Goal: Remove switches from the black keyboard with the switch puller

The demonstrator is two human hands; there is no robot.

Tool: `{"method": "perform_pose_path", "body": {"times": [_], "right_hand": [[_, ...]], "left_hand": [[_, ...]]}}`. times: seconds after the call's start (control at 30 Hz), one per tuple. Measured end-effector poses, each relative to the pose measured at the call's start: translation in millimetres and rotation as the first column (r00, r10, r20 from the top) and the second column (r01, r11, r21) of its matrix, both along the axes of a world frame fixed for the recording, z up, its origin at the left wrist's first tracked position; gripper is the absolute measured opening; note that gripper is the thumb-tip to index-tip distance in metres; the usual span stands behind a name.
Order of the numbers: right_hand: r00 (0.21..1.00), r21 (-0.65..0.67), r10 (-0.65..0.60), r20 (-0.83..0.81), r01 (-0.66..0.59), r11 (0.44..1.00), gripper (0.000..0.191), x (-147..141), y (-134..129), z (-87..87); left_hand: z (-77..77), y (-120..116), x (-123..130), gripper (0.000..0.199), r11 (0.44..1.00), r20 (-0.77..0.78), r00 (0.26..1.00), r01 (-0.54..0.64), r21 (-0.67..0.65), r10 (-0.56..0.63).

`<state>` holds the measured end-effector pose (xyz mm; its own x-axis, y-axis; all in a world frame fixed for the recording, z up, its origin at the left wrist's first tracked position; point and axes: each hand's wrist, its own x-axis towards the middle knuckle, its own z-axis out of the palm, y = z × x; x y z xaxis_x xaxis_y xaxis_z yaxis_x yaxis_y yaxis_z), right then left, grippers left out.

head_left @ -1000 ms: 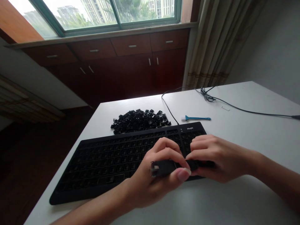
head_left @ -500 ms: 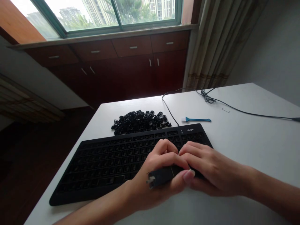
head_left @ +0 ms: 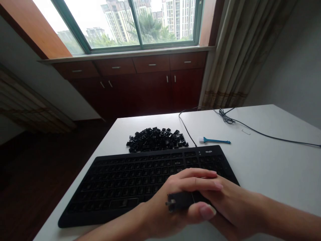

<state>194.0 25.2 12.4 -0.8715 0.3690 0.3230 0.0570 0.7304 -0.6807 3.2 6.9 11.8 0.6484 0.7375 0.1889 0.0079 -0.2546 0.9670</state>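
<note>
A black keyboard [head_left: 125, 187] without keycaps lies across the white table. Over its right part, my left hand [head_left: 175, 201] is wrapped round a dark tool [head_left: 184, 201] with a metal end pointing left. Its fingers lie over the back of my right hand [head_left: 233, 201], whose own fingers are mostly hidden beneath. The far end of the tool disappears between the two hands. Behind the keyboard sits a heap of black keycaps [head_left: 155, 139].
A blue brush [head_left: 217, 141] with white bristles lies behind the keyboard's right end. Farther right are a bundled cable [head_left: 227, 117] and a thin bent wire [head_left: 246, 132]. The white table's [head_left: 271, 167] far edge faces red cabinets [head_left: 140, 90] under a window.
My left fingers have stretched out over the back of my right hand, which has slid under them. The tool stays in my left hand. The whole view has shifted, with everything lower in it.
</note>
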Motion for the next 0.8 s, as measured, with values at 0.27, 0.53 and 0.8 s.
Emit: {"method": "perform_pose_path", "body": {"times": [0.27,0.53,0.8], "right_hand": [[0.998,-0.141,-0.067,0.01,0.068,0.988,0.05,-3,-7,0.9],[0.998,-0.091,0.058,-0.038,-0.061,0.994,0.042,7,-1,-5.8],[0.985,0.001,0.063,-0.158,-0.064,0.998,0.032,1,-1,-11.3]], "left_hand": [[-5.8,0,2,0.04,0.999,0.041,0.999,0.004,0.051,-0.006],[5.6,3,3,0.037,0.966,-0.012,0.999,0.049,0.253,-0.048],[-18.2,1,8,0.038,0.922,0.1,0.994,-0.008,0.387,-0.033]]}}
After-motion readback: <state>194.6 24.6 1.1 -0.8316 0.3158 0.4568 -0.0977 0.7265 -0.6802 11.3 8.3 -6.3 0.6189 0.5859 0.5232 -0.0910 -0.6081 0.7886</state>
